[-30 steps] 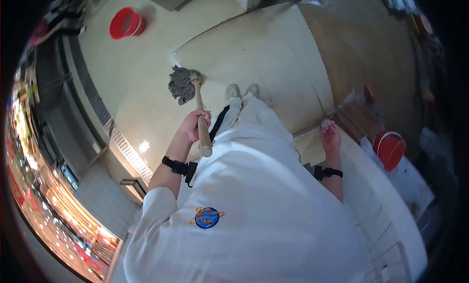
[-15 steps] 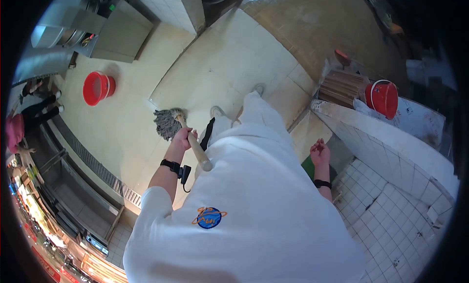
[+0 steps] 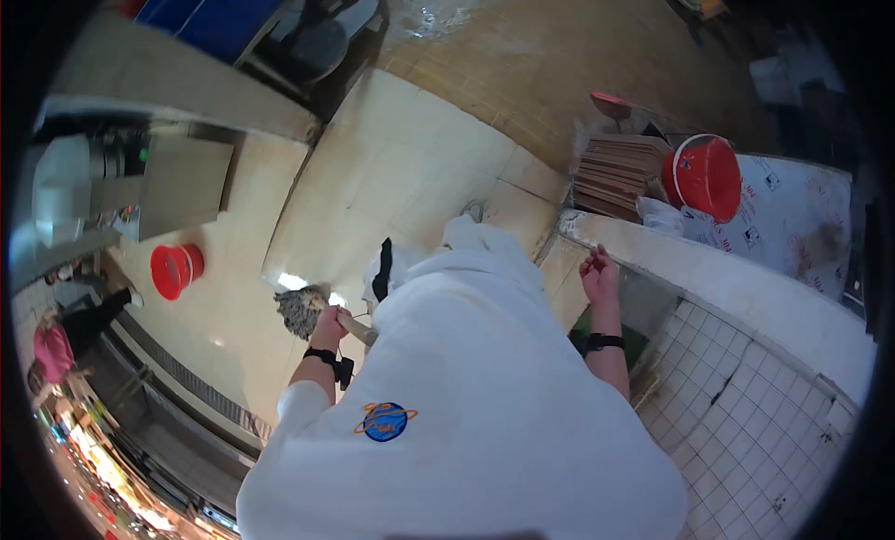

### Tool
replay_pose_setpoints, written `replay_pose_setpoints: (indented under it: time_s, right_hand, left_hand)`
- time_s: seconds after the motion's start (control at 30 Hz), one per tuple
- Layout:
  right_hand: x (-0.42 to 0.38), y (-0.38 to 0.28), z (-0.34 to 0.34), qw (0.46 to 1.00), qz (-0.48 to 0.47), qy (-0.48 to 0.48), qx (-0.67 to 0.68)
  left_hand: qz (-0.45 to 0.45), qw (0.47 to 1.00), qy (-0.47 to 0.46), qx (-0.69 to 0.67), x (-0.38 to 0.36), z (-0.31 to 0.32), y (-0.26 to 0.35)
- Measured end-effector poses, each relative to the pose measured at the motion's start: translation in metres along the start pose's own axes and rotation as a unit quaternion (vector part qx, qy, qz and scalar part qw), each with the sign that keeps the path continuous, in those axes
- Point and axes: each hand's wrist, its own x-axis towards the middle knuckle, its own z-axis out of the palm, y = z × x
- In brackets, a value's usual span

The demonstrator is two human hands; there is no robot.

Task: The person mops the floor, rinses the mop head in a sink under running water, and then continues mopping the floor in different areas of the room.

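Observation:
My left hand [image 3: 330, 326] is wrapped round the pale handle of a mop [image 3: 357, 329], at the left side of my body. The mop's grey string head [image 3: 299, 313] hangs just beyond that hand, close to the floor; whether it touches cannot be made out. Out to my other side, my right hand [image 3: 599, 277] is held in the air with nothing in it, its fingers loosely bent and a little apart. It is nearest the end of a low tiled wall [image 3: 643, 246].
A red bucket [image 3: 176, 271] stands on the pale floor at left. Another red bucket [image 3: 706, 179] sits beside stacked brown boards [image 3: 619, 176] at right. A person in a pink top [image 3: 54, 354] is at far left. The floor beyond the pale slabs looks wet and brown [image 3: 522, 46].
My view has shifted forward and turned, bringing a blue panel into sight at the top. The mop and my left hand have moved a little left and lower. My right hand has risen slightly.

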Motion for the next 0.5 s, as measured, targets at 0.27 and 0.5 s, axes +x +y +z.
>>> replay_pose_setpoints:
  time_s: [0.27,0.5]
  right_hand:
    - [0.104,-0.152,0.063,0.997,-0.029,0.026,-0.069]
    - [0.234,-0.22,0.169,0.989,-0.023,-0.033,-0.143]
  left_hand:
    - [0.03,0.998,0.062,-0.006,-0.025,0.139,-0.032]
    - [-0.047,0.998,0.04,-0.009,0.091,0.229,-0.063]
